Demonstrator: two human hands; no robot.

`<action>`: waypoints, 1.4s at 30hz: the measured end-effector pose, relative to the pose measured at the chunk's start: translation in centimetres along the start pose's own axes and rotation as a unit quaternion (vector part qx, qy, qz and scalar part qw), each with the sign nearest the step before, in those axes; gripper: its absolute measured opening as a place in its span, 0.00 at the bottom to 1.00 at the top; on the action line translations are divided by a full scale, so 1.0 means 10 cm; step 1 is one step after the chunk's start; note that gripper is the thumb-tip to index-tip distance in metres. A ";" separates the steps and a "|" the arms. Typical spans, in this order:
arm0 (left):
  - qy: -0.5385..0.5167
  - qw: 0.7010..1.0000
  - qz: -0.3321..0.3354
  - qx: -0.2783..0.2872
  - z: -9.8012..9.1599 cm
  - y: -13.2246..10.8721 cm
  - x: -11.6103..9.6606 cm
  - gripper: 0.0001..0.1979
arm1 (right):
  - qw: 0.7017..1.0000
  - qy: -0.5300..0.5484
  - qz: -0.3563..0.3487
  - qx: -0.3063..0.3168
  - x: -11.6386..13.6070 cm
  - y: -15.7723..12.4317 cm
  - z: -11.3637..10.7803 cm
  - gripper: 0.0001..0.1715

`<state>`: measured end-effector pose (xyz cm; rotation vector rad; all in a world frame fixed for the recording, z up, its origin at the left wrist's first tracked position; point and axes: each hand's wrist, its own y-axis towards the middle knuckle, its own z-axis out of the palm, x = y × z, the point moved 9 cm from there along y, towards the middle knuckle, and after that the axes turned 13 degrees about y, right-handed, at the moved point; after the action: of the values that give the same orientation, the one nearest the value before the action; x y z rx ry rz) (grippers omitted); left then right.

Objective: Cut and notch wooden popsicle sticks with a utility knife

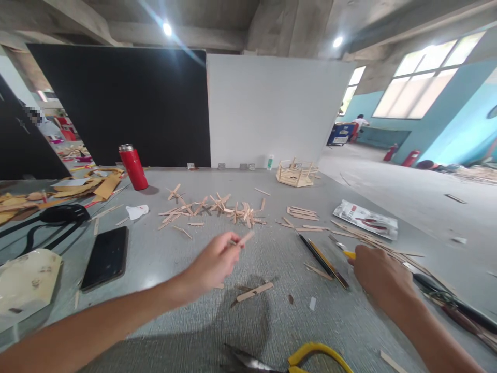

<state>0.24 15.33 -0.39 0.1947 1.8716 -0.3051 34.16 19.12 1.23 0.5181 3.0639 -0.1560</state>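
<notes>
My left hand (218,261) is closed in a pinch on a short wooden craft stick (246,238), held above the middle of the table. Over on the right, my right hand (382,274) wraps round a yellow-handled cutter (349,254), its metal blade pointing to the far left. Most of the cutter's handle is hidden by the fingers. Below my left hand lie notched wooden stick pieces (255,292). Two slim tools, a black one (316,254) and a brown one (330,264), lie between the hands. Yellow-handled pliers (316,352) lie at the near edge, partly cut off.
Crossed-stick pieces (219,203) are scattered farther back, near a red bottle (134,168). A hexagonal stick frame (297,173) stands at the back right. A phone (105,257) lies left, a silver packet (365,219) right. Black (128,103) and white (275,109) panels border the table.
</notes>
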 end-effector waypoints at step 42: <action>-0.141 0.990 0.014 -0.003 0.43 -0.21 0.50 0.19 | 0.812 0.388 -0.428 -0.082 1.32 -1.32 0.24 0.21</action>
<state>2.00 11.88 -6.17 0.1647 1.5887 -0.2918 17.36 10.74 -0.49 -1.1321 3.7251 0.4168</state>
